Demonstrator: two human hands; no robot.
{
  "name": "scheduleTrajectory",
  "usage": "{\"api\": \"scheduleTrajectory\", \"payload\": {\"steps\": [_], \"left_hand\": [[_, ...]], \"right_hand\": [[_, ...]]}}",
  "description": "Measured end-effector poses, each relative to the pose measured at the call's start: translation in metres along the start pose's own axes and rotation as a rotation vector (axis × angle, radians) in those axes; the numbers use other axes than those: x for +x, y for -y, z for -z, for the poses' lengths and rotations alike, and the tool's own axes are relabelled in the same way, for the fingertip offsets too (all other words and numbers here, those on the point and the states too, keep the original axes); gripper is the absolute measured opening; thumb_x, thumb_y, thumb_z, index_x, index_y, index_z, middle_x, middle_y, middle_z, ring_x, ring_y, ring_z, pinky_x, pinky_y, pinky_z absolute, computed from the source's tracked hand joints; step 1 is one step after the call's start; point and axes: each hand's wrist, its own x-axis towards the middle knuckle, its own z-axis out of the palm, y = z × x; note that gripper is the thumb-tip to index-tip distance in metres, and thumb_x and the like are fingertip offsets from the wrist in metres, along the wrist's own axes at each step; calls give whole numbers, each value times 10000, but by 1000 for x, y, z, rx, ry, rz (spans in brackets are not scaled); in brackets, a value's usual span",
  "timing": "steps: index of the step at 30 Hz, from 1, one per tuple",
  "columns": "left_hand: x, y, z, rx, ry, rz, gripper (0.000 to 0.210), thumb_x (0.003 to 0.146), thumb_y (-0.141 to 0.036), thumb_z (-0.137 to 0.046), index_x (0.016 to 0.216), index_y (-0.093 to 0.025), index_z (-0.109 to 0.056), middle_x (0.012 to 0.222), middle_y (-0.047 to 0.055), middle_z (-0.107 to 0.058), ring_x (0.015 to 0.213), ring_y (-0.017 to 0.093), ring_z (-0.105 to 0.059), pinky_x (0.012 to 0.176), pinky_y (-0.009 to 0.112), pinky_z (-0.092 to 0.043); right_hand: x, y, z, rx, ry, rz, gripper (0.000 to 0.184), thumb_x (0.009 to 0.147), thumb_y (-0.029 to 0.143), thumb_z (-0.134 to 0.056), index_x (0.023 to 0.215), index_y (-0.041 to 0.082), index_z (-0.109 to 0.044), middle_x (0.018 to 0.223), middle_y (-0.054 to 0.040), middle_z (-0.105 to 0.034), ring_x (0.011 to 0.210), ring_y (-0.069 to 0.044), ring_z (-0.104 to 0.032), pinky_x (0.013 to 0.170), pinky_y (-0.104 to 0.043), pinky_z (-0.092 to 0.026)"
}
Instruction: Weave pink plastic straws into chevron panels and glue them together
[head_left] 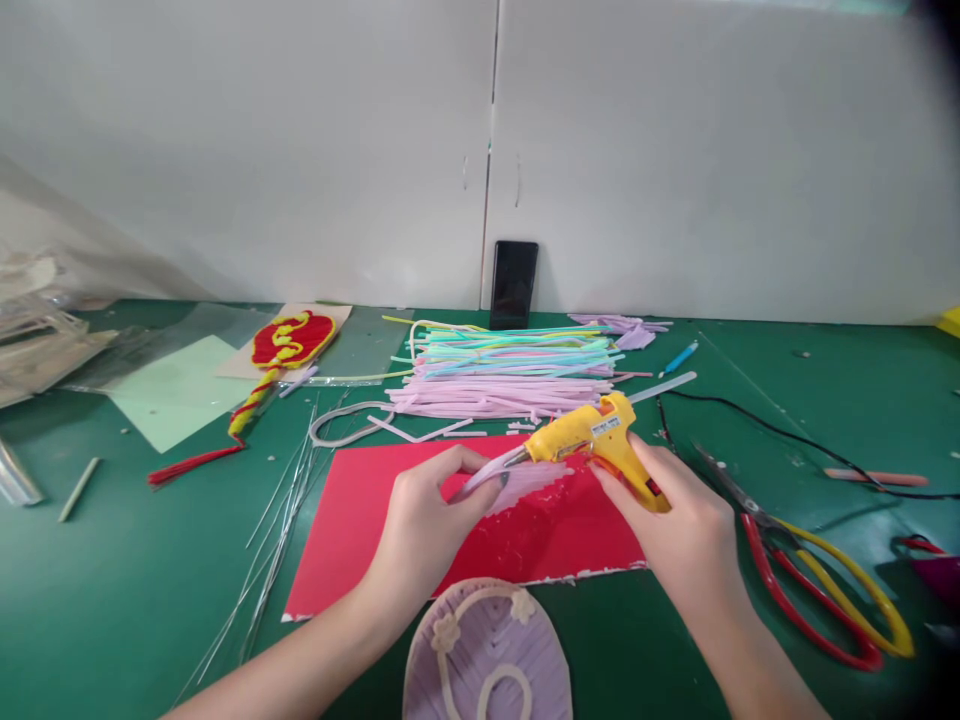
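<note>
My right hand is wrapped round the handle of a yellow hot glue gun, with a clear glue stick poking out of its back. Between the thumb and fingers of my left hand is a pale lilac pipe cleaner, and the gun's nozzle meets or nearly meets its end. Both hands are above a red sheet that has lilac strands on it. Closest to me lies a lilac oval panel with cream flowers and a curled cream line; its lower part is cut off by the frame.
Bundled pastel pipe cleaners lie behind the red sheet, with a phone leaning on the wall. Scissors and a black cord are on the right. Thin wires and a red-yellow fan lie left.
</note>
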Motion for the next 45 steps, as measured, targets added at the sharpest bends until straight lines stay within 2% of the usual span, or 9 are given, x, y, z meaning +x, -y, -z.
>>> {"api": "scheduleTrajectory", "payload": {"steps": [10, 21, 45], "left_hand": [[0, -2, 1, -5, 1, 4, 82, 728, -273, -599, 683, -208, -621, 675, -36, -653, 649, 132, -574, 607, 203, -404], [-1, -5, 3, 26, -8, 21, 107, 742, -287, -577, 686, -199, -601, 682, -36, -645, 657, 129, -569, 618, 205, -408], [2, -6, 10, 23, -57, -6, 85, 743, -269, -588, 687, -206, -596, 680, -54, -626, 661, 106, -555, 614, 180, -405]], "right_hand": [[0, 0, 1, -10, 4, 0, 254, 796, 267, -591, 1019, 151, -621, 874, -113, -687, 721, -213, -661, 715, -330, -546], [1, -2, 2, -19, -13, 20, 233, 771, 229, -625, 957, 91, -631, 839, -141, -688, 690, -207, -659, 656, -301, -545], [2, -12, 6, -81, 1, 17, 231, 762, 185, -630, 969, 83, -617, 823, -125, -680, 692, -201, -643, 659, -295, -524]]}}
